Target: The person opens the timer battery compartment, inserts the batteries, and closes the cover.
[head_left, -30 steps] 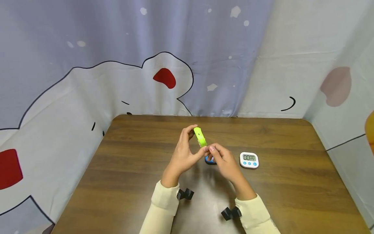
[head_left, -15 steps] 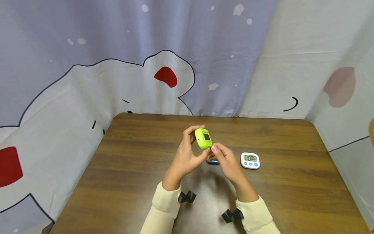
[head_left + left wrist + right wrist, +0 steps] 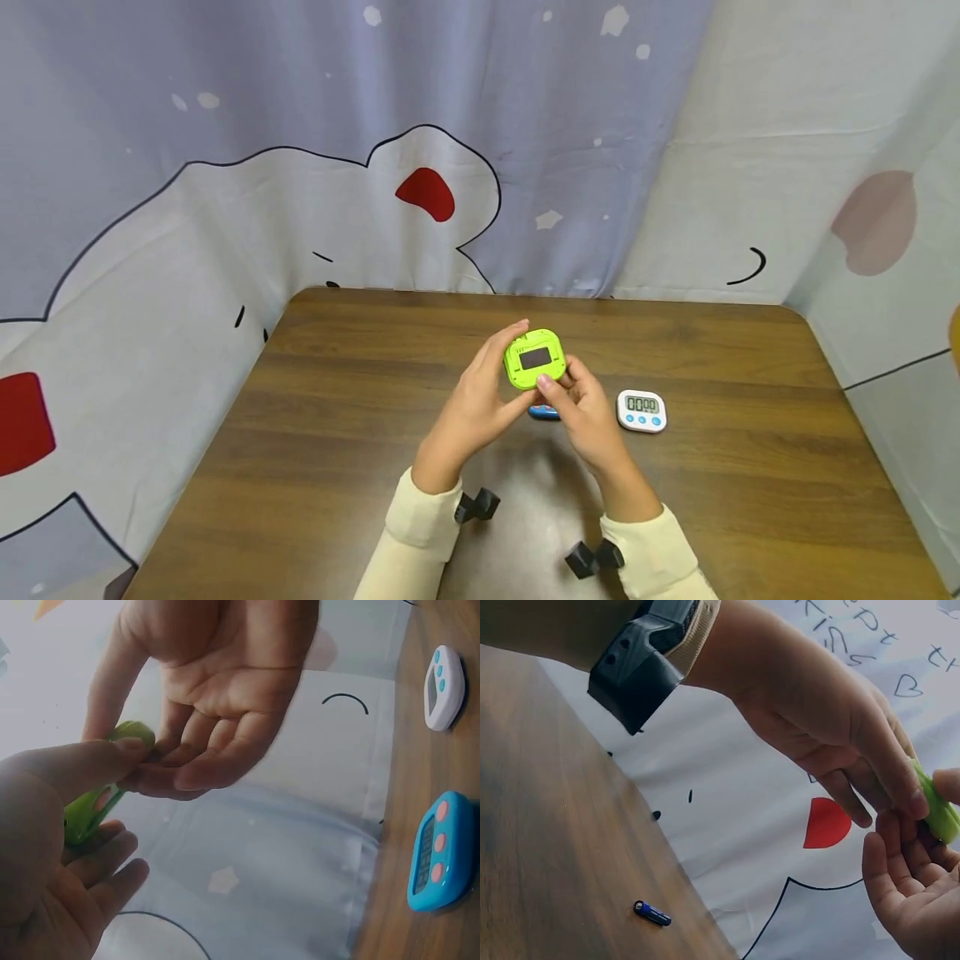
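Note:
A lime-green kitchen timer (image 3: 536, 359) is held up over the table, a face with a dark rectangle turned to the head view. My left hand (image 3: 474, 410) grips it by its left side, fingertips at the top edge and thumb below. With the thumb on its lower face and the fingers behind, my right hand (image 3: 588, 417) pinches the lower right corner. In the left wrist view the timer shows edge-on, partly covered by fingers. Just behind the hands, a blue timer (image 3: 442, 851) with pink buttons lies on the table, mostly hidden in the head view.
To the right on the wooden table (image 3: 750, 467) lies a white timer (image 3: 642, 412) with blue buttons, reading 00:00. A small dark-blue battery (image 3: 652, 913) shows on the table in the right wrist view. A printed curtain (image 3: 300, 217) hangs behind the table.
The green timer has turned from edge-on to showing its broad face with the dark rectangle. My right thumb now lies on that face; both hands stay in nearly the same place.

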Tool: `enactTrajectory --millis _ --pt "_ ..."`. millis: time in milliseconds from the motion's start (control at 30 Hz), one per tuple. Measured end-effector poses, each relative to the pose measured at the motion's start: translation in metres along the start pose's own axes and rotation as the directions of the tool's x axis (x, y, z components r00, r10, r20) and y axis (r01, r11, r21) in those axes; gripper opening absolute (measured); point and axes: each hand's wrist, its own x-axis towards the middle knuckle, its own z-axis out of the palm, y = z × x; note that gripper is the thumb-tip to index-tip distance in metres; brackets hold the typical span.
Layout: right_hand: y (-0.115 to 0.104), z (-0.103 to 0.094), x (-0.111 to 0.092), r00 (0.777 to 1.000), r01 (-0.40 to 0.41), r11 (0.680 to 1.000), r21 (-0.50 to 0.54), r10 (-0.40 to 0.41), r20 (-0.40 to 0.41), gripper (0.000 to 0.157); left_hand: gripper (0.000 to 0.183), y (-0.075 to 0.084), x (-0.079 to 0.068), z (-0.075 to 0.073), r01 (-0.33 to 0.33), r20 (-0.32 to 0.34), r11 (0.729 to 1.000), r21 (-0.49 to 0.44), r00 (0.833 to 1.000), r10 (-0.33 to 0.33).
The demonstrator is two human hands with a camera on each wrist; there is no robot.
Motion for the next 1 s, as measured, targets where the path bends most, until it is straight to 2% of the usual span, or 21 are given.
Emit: enactTrajectory --millis 200,367,500,767,1000 --pt "-0.002 -0.004 0.000 0.996 0.064 0.998 -0.013 -0.064 -0.063 0.025 0.081 0.002 -0.001 0.001 -0.003 0.010 1.000 -0.030 1.000 0.003" --pt "-0.007 -0.006 0.000 0.985 0.110 0.993 -0.053 -0.116 -0.127 0.026 0.068 0.003 -0.003 -0.003 0.011 0.017 0.996 -0.092 1.000 -0.010" --pt "-0.010 -0.007 0.000 0.977 0.123 0.987 -0.103 -0.138 -0.164 0.024 0.055 0.004 -0.003 -0.004 0.020 -0.013 0.989 -0.149 1.000 -0.022" --pt "-0.015 -0.008 0.000 0.973 0.138 0.974 -0.178 -0.167 -0.158 0.024 0.041 0.009 -0.001 -0.008 0.042 -0.103 0.973 -0.225 0.992 -0.067" --pt "-0.017 -0.010 -0.002 0.973 0.157 0.966 -0.204 -0.186 -0.136 0.025 0.038 0.008 -0.003 -0.011 0.080 -0.093 0.967 -0.242 0.990 -0.105"
